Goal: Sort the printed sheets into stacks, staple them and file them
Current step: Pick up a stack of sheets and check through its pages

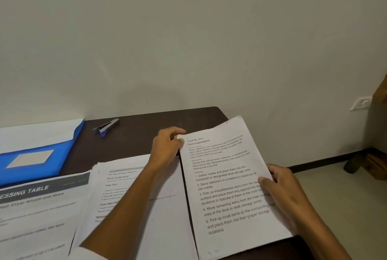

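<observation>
A stack of printed sheets headed "Desk Organization" (228,184) lies tilted at the right end of the dark table (136,134). My left hand (167,146) pinches its top left corner. My right hand (280,188) grips its right edge, thumb on top of the page. A second stack of sheets (159,213) lies in the middle under my left forearm. A third stack with a grey "TABLE" banner (37,213) lies at the left. A blue and grey stapler (106,127) rests near the table's back edge. A blue file folder (35,155) lies open at the far left.
A pale wall stands right behind the table. The table's right edge runs just beyond the held stack, with floor below. A wooden furniture leg (364,161) and a wall socket (361,103) are at the far right.
</observation>
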Demonstrator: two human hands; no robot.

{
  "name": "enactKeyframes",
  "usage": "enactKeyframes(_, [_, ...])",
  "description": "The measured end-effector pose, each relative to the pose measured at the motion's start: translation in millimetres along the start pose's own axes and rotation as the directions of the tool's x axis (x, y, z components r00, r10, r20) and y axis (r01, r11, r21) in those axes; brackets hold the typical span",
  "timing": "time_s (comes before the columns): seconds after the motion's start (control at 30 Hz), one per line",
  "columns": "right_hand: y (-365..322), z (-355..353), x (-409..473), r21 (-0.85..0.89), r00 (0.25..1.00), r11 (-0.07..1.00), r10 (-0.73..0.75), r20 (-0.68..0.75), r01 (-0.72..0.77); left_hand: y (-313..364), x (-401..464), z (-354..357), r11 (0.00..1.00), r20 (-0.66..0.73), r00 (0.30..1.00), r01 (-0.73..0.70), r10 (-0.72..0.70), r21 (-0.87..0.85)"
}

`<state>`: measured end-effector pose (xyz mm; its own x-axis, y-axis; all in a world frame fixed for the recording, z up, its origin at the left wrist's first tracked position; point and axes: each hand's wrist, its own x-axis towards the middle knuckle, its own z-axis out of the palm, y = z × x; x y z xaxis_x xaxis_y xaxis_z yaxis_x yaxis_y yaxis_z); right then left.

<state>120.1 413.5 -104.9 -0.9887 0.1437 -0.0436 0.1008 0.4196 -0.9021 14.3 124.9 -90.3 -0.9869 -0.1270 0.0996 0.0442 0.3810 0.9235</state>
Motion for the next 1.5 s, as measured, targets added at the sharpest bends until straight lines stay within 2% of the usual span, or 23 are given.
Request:
enactKeyframes(0.07, [-3,0,-1,-0.233,0.997,0.972,-0.055,-0.062,0.039,0,-1,0,1.0,0.01,1.0,0.008,-0.008,-0.018])
enactKeyframes(0.13, [-14,1,4,-0.497,0.984,0.865,-0.138,-0.11,0.066,2,-5,2,0.999,0.002,1.0,0.024,-0.024,-0.044])
enactKeyframes(0.2, [-17,1,24,-0.636,0.962,0.767,-0.229,-0.15,0.084,2,-8,4,0.994,-0.001,0.999,0.035,-0.036,-0.099])
enactKeyframes(0.23, [-19,1,38,-0.648,0.949,0.755,-0.268,-0.167,0.099,-1,-9,5,0.992,0.002,0.999,0.038,-0.038,-0.117])
enactKeyframes(0.43, [-24,20,118,-0.359,0.941,0.915,-0.27,-0.203,0.185,-19,-5,6,0.994,-0.011,1.0,-0.012,0.011,-0.105])
enactKeyframes(0.63, [-11,37,128,-0.289,0.923,0.928,-0.307,-0.232,0.236,-28,-2,7,0.987,-0.031,0.998,-0.059,0.055,-0.149])
enactKeyframes(0.8, [-2,25,137,-0.117,0.949,0.969,-0.239,-0.204,0.219,-32,-1,7,0.984,-0.043,0.996,-0.087,0.081,-0.158])
enactKeyframes(1.0, [3,19,138,0.007,0.967,0.978,-0.206,-0.148,0.209,-34,0,8,0.978,-0.048,0.996,-0.089,0.081,-0.187])
enactKeyframes(1.2, [7,18,137,0.037,0.965,0.977,-0.202,-0.165,0.211,-37,1,8,0.98,-0.05,0.996,-0.086,0.078,-0.182])
enactKeyframes(1.5, [4,18,133,0.003,0.935,0.954,-0.294,-0.198,0.301,-36,-2,6,0.978,-0.081,0.993,-0.097,0.083,-0.184])
